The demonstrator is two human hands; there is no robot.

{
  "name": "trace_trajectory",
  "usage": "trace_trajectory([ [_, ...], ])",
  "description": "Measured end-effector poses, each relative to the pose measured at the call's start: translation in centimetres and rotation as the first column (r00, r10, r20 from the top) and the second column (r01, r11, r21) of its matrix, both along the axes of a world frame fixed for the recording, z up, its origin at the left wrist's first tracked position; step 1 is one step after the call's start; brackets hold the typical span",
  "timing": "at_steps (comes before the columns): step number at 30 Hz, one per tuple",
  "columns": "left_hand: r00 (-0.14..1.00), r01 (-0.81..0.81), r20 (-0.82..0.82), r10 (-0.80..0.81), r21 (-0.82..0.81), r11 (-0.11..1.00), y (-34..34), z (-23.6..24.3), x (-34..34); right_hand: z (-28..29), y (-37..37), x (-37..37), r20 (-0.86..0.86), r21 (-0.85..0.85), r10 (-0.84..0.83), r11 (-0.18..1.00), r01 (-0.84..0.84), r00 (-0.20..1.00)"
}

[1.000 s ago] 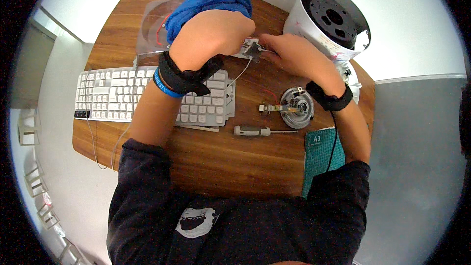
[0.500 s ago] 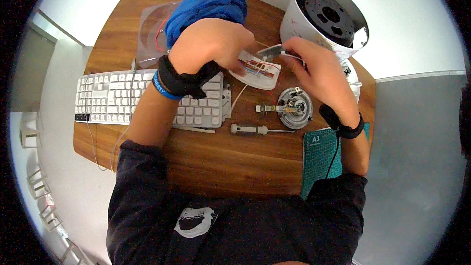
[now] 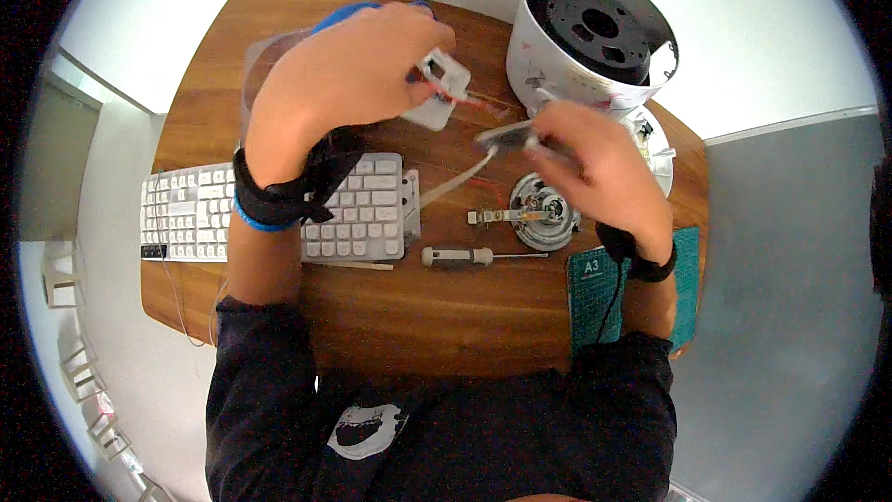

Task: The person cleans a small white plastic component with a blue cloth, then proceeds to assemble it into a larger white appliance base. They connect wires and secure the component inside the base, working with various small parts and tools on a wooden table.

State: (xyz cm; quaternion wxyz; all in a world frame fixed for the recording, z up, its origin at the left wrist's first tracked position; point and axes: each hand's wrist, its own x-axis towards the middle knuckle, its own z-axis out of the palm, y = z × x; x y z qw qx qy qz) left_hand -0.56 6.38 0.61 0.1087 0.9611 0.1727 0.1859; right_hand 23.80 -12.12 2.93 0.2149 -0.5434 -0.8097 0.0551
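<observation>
My left hand (image 3: 344, 74) is closed on a white plastic housing (image 3: 432, 113), lifted above the far middle of the wooden table. Thin red wires (image 3: 485, 106) show at the housing's right side. Between the fingers of my right hand (image 3: 595, 153) is a small flat grey part (image 3: 509, 136), blurred by motion. A pale cable (image 3: 455, 179) trails from near that part toward the keyboard's right end. Below my right hand lies a round metal assembly (image 3: 550, 214) with a strip sticking out to its left.
A screwdriver (image 3: 455, 257) lies at the table's middle, beside a white keyboard (image 3: 358, 223). At the right is a green cutting mat (image 3: 683, 270). A large white cylinder (image 3: 548, 60) stands at the back right, near a white round dish (image 3: 662, 153). Blue cloth (image 3: 346, 15) shows behind my left hand.
My hands have moved apart. My left hand has lifted the white housing up and leftward, while my right hand has drawn the small grey part lower.
</observation>
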Motion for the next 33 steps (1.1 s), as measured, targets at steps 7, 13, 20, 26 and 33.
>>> trace_trajectory([
  [7,0.951,0.008,0.309,-0.001,-0.019,1.0,-1.2,2.4,1.4,-2.3,0.3,-0.6,0.133,-0.257,0.04,0.967,-0.005,0.99],
  [13,0.93,0.039,0.366,0.045,-0.219,0.975,-3.1,3.3,2.7,-3.2,0.2,-0.3,-0.039,-0.214,-0.018,0.977,0.009,0.999],
  [20,0.927,0.178,0.376,0.004,-0.45,0.875,-4.3,2.0,4.7,-2.4,-1.4,-0.1,-0.528,-0.23,-0.275,0.957,0.176,0.804],
  [26,0.974,0.152,0.227,0.011,-0.685,0.712,-6.5,1.8,6.2,-2.9,-1.2,2.2,-0.65,-0.111,-0.179,0.984,0.141,0.738],
  [33,0.979,0.165,0.198,-0.054,-0.607,0.777,-7.0,1.6,7.0,-2.0,-2.1,2.5,-0.65,-0.099,-0.171,0.985,0.141,0.74],
])
